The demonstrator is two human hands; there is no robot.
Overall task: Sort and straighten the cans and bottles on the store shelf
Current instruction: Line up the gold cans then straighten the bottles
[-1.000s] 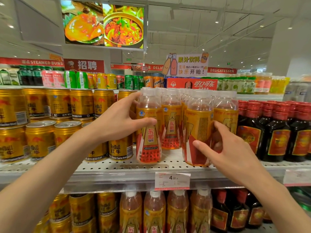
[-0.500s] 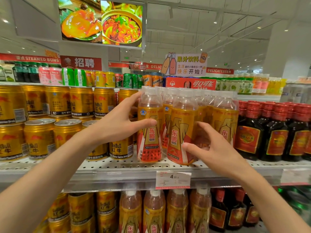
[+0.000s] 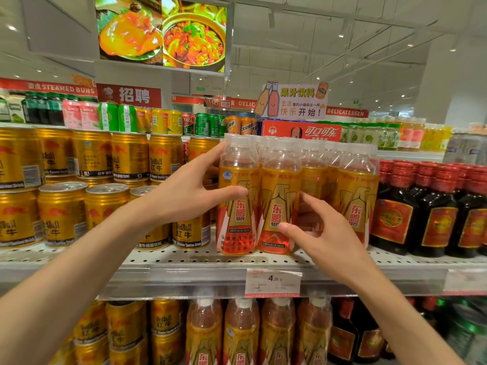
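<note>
While gold cans fill the left end of the white perforated shelf in two stacked tiers, their labels mostly face front, and one lower-tier can stands just left of the bottle rows. Next along, the left hand grips the front-left bottle: its thumb lies across the yellow label and its fingers reach up round the far side near the shoulder. That bottle stands upright at the front edge of the shelf, touching its neighbour. Just to its right is the second front bottle, also upright with its label facing out. The right hand pinches it low down, thumb tip on the label's lower part, index finger curled behind its right side, the other fingers folded at the gap beside it. More clear-topped bottles of the same kind stand in rows behind and to the right. Further right, dark bottles with red caps crowd the shelf's end. A price tag marked 4.20 hangs on the shelf lip below the two held bottles, and more of the same drinks stand on the shelf underneath.
</note>
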